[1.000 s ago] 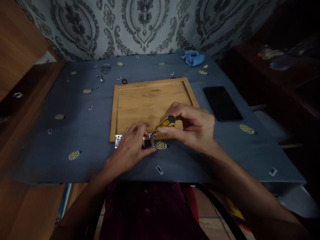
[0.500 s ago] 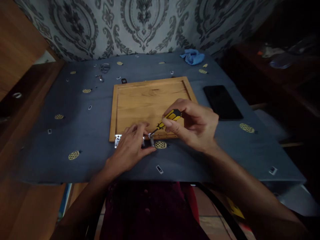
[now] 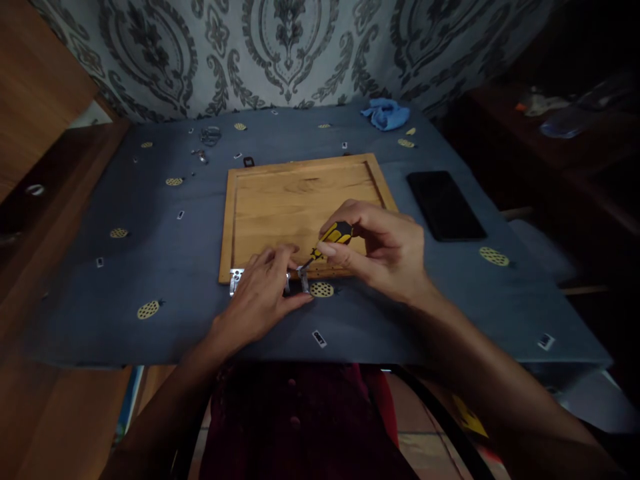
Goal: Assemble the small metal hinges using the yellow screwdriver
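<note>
A framed wooden panel (image 3: 300,207) lies on the cloth-covered table in front of me. Silver metal hardware (image 3: 235,280), which looks like a bracket or hinge, sits along its near edge, partly hidden by my left hand (image 3: 267,283). That hand's fingers bear on the hardware and the panel edge, with the thumb on the near side. Between thumb and fingers, my right hand (image 3: 383,250) grips a small yellow-and-black screwdriver (image 3: 336,235). The tip of its tilted shaft meets the right end of the hardware. Whether a screw is under the tip cannot be made out.
A black phone (image 3: 445,205) lies right of the panel. At the back are a crumpled blue cloth (image 3: 386,115) and, to the left, small metal pieces (image 3: 201,157) beside a clear bundle (image 3: 210,136). Small dark fittings (image 3: 249,162) stick out at the panel's far edge.
My right hand has shifted slightly left, and its grip on the screwdriver handle has turned a little. The screwdriver's tip stays at the hardware. My left hand has hardly moved.
</note>
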A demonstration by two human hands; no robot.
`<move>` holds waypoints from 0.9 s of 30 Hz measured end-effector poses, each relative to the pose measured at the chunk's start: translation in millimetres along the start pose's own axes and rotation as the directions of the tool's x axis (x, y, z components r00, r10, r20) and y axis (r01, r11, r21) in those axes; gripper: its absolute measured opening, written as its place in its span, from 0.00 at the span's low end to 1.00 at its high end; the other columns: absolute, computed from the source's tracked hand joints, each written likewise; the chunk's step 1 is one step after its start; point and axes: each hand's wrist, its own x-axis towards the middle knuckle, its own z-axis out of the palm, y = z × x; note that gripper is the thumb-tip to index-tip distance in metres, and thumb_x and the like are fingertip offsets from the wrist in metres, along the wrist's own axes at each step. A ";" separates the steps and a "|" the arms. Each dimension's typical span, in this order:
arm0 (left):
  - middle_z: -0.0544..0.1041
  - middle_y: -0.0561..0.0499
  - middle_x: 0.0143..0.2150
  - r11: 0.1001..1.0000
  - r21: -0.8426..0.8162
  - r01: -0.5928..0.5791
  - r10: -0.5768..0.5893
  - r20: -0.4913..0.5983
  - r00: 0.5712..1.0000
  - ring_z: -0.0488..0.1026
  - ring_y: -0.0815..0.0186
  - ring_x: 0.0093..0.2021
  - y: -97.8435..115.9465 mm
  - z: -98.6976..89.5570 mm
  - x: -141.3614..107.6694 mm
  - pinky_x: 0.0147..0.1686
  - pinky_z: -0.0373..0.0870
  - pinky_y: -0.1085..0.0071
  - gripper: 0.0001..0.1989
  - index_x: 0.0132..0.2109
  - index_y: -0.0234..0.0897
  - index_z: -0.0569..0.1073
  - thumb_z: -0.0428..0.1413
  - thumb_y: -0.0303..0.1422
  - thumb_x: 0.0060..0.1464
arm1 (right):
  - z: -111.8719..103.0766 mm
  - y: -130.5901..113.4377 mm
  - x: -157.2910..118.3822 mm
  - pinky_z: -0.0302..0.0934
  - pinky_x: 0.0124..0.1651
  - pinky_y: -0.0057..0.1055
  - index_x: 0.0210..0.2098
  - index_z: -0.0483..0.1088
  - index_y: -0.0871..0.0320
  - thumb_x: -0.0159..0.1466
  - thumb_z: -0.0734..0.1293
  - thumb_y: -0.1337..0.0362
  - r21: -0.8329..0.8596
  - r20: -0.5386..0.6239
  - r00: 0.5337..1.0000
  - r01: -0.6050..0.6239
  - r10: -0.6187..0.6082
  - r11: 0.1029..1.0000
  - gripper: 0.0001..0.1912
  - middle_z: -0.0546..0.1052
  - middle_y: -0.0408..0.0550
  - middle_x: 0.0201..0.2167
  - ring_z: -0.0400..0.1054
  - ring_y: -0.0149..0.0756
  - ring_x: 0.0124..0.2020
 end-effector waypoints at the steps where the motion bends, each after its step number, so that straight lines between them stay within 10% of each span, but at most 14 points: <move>1: 0.78 0.48 0.49 1.000 0.004 -0.003 0.003 -0.001 1.000 0.75 0.52 0.51 -0.3 0.1 0.0 0.49 0.71 0.55 0.30 0.55 0.41 0.62 0.70 0.32 0.52 | -1.7 0.1 0.8 0.65 0.31 0.29 0.37 0.76 0.56 0.63 0.75 0.60 0.021 0.022 1.000 -0.017 0.016 1.000 0.08 0.76 0.42 0.30 0.68 0.29 0.28; 7: 0.78 0.48 0.48 1.000 0.008 -0.018 0.018 -0.002 1.000 0.75 0.52 0.51 -1.9 0.5 -0.4 0.51 0.71 0.54 0.29 0.53 0.41 0.62 0.71 0.33 0.52 | -11.2 -0.7 5.7 0.68 0.33 0.31 0.42 0.79 0.53 0.65 0.74 0.61 0.051 0.169 0.985 -0.041 0.032 0.998 0.07 0.79 0.45 0.34 0.73 0.33 0.32; 27: 0.76 0.47 0.50 1.000 -0.012 0.002 -0.002 0.010 1.000 0.75 0.51 0.52 1.7 -2.1 0.2 0.48 0.72 0.55 0.27 0.51 0.41 0.62 0.70 0.31 0.52 | -2.9 0.5 0.4 0.62 0.27 0.30 0.32 0.74 0.57 0.62 0.76 0.55 -0.127 0.042 0.994 0.101 -0.097 0.987 0.13 0.76 0.43 0.26 0.70 0.32 0.26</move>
